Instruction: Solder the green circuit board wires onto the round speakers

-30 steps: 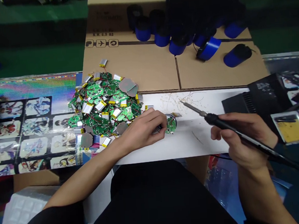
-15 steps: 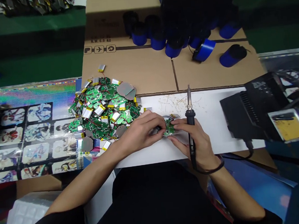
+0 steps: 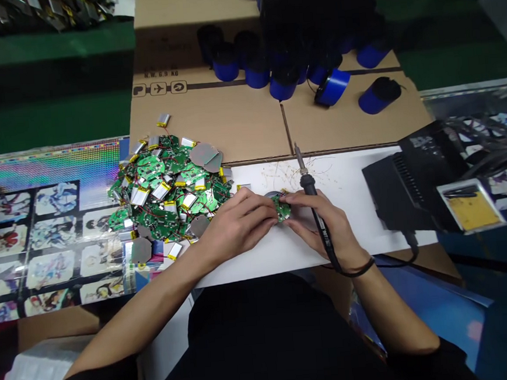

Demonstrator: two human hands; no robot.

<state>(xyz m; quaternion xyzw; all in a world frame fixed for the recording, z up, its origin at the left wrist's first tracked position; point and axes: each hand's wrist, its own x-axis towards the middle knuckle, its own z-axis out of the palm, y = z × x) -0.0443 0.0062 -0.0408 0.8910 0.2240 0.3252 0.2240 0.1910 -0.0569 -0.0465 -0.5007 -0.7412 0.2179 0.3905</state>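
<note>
A small green circuit board (image 3: 282, 207) is held just above the white work surface. My left hand (image 3: 245, 220) pinches its left edge, the fingertips closed together. My right hand (image 3: 326, 225) has thumb and index finger at the board's right side. A black soldering iron (image 3: 309, 185) also rests in my right hand, its metal tip pointing up and away from the board. Left of my hands lies a pile of green circuit boards (image 3: 155, 224) with small silver batteries, yellow tape and thin red wires. Part of the held board is hidden by my fingers.
Blue and black cylinders (image 3: 284, 85) stand on the cardboard (image 3: 239, 121) behind. A black soldering station (image 3: 389, 194) sits at the right, with a yellow sponge tray (image 3: 472, 208) beside it. Wire scraps (image 3: 273, 171) litter the white surface (image 3: 251, 266). Printed sheets (image 3: 50, 229) lie at left.
The view has shifted slightly, so the scene sits further left. The soldering iron now leans more to the left. Both hands remain at the circuit board.
</note>
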